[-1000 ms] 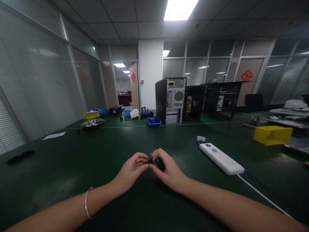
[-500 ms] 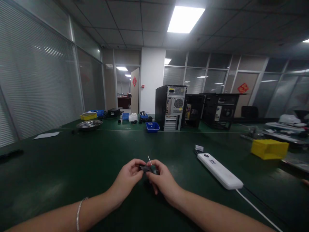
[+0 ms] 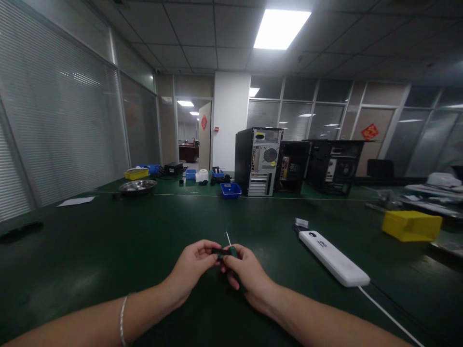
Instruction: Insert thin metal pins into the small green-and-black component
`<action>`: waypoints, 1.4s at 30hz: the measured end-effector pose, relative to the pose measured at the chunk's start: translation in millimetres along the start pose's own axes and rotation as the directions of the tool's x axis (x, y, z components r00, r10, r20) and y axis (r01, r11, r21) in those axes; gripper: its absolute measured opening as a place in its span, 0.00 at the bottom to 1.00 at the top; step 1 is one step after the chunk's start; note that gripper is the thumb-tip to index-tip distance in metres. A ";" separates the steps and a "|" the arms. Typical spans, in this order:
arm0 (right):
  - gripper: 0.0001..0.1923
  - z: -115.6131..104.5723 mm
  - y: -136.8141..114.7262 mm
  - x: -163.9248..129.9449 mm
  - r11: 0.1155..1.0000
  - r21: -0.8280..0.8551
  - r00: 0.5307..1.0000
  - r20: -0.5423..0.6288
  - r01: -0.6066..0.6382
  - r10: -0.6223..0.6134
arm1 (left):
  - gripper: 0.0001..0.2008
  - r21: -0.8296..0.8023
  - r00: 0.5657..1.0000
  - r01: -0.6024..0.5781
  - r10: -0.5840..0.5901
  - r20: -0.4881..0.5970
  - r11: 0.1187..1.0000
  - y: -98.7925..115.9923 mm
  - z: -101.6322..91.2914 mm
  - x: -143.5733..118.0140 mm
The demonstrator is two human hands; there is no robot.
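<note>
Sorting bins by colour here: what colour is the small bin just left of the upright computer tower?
Blue: the small bin shows best in the head view.

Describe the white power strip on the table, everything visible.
The power strip is a long, flat white bar, plastic by its look, with rounded ends. It lies flat on the green table, angled away, to the right of the right hand. A dark round mark sits near its far end; a white cable leaves its near end. Nothing else touches it.
</note>
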State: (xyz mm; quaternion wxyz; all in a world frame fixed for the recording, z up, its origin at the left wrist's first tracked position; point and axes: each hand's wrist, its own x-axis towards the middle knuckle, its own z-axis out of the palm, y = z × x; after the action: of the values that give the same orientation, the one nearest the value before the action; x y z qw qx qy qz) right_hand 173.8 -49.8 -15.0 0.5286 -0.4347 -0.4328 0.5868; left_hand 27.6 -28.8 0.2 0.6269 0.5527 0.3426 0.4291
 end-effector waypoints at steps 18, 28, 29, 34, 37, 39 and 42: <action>0.17 -16.1 -5.7 3.1 0.951 -0.287 0.992 0.060 0.120 -0.107 | 0.10 -0.057 0.999 0.016 -0.017 -0.027 0.998 -4.9 -22.6 9.7; 0.14 -18.4 -18.4 -8.5 0.763 -0.503 0.909 0.308 0.407 -0.281 | 0.10 -0.023 0.998 0.008 -0.006 0.069 1.000 -4.1 -38.3 17.5; 0.14 -16.8 -21.3 -11.4 0.717 -0.524 0.884 0.347 0.460 -0.313 | 0.09 -0.016 0.997 0.004 -0.003 0.074 1.000 -4.6 -37.7 17.3; 0.17 -16.2 -26.1 -16.8 0.558 -0.607 0.825 0.416 0.565 -0.383 | 0.09 -0.053 0.997 0.018 -0.014 0.076 0.998 -7.0 -38.5 16.2; 0.19 -20.2 -23.1 -12.9 0.515 -0.659 0.834 0.381 0.548 -0.398 | 0.09 -0.092 0.997 0.038 -0.032 0.068 0.995 -5.8 -39.2 16.0; 0.20 -21.7 -21.8 -10.6 0.501 -0.671 0.834 0.382 0.547 -0.399 | 0.09 -0.103 0.997 0.048 -0.041 0.068 0.993 -3.7 -38.3 15.5; 0.21 -21.1 -21.5 -9.4 0.491 -0.668 0.826 0.393 0.558 -0.404 | 0.08 -0.099 0.994 0.060 -0.051 0.093 0.993 0.4 -35.7 13.3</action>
State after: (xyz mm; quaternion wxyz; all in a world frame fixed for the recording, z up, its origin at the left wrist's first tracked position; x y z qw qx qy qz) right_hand 200.1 -56.8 1.0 0.3962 -0.4196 -0.7881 0.2143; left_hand 0.5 -2.4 -4.4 0.6807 0.5292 0.3071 0.4030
